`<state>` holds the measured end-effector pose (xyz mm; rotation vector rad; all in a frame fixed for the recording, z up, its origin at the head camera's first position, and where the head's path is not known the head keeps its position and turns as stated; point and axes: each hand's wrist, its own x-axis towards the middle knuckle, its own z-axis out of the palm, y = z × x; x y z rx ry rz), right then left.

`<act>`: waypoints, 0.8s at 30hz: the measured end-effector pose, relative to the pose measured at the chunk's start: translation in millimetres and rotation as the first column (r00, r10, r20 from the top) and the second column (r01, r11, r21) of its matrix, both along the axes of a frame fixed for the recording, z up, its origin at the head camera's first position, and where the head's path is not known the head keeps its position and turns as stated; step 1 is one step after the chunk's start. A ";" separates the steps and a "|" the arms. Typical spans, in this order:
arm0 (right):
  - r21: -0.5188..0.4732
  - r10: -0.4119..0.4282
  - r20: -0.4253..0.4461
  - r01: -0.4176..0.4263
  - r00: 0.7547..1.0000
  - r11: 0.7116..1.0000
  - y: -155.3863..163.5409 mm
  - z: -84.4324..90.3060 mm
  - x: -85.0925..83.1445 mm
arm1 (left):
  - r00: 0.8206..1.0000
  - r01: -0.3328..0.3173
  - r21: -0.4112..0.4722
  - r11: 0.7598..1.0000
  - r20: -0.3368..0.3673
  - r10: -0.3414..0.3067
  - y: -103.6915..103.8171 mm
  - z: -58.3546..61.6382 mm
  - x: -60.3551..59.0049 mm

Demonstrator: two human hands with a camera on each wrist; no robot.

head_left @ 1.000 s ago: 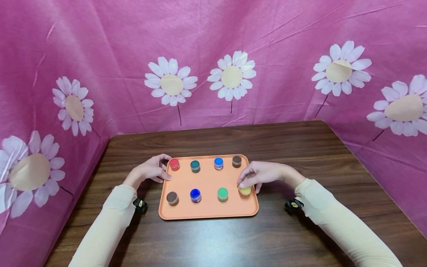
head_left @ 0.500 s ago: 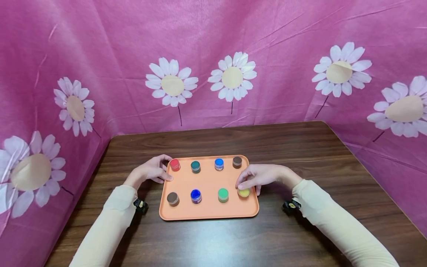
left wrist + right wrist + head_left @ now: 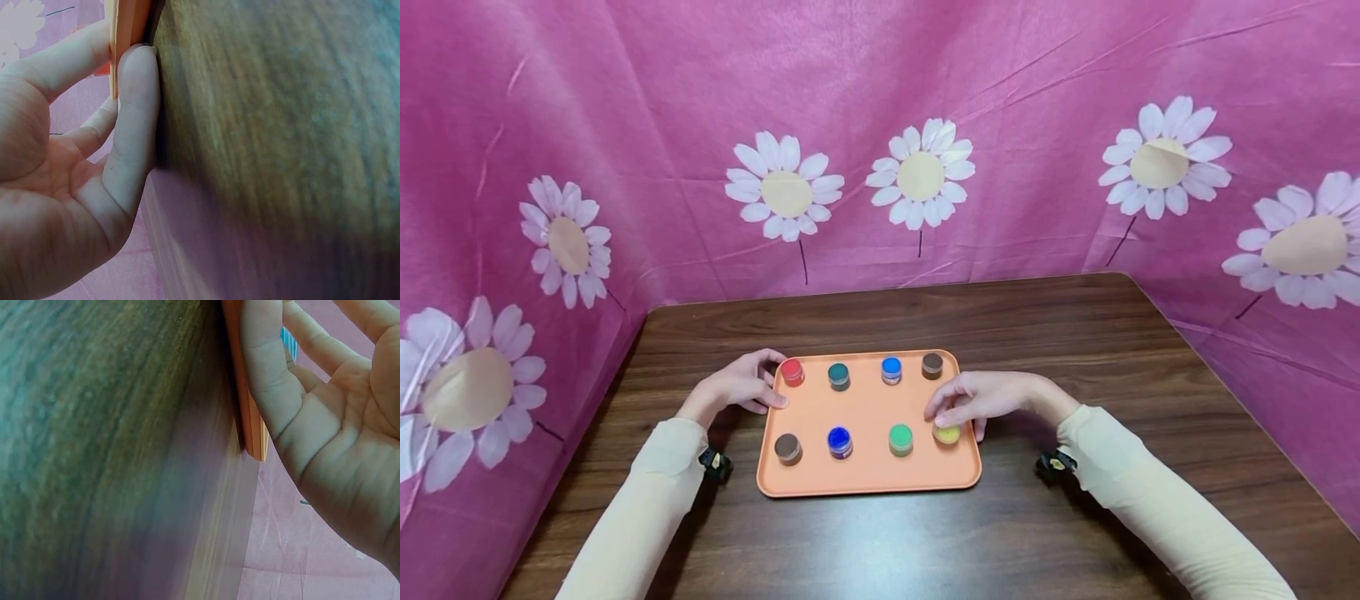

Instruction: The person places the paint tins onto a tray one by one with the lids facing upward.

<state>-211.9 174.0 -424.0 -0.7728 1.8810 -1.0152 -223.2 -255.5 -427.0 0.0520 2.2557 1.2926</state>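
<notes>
An orange tray bears small clear jars with coloured contents or lids, in two rows. My left hand grips the tray's left edge, thumb over the rim; the left wrist view shows the tray edge between thumb and fingers. At the tray's right side my right hand holds the yellow jar at the front row's right end, thumb overlapping its back edge and fingertips just left of it. Left of it stand a light green jar, a dark blue jar and a brown jar.
The back row has a red jar, a dark green jar, a blue jar and a brown jar. Under the tray is a dark wood table. A pink flowered cloth hangs around it.
The yellow jar has shifted slightly left on the tray along with my right hand. My right fingertips now reach a little farther left of it. The left hand stays at the tray edge.
</notes>
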 end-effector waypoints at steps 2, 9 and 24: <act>-0.001 0.002 -0.004 -0.002 1.000 1.000 0.0 -0.3 0.8 | 1.000 0.000 0.000 1.000 -0.001 0.000 0.2 -0.4 0.4; -0.017 0.019 -0.021 -0.020 1.000 1.000 0.5 0.1 3.0 | 1.000 -0.007 0.004 1.000 -0.006 0.007 -0.1 -2.0 0.2; 0.000 0.033 -0.088 -0.033 0.996 0.999 2.5 -3.1 2.7 | 1.000 -0.016 0.009 1.000 0.003 0.016 1.1 -2.1 1.2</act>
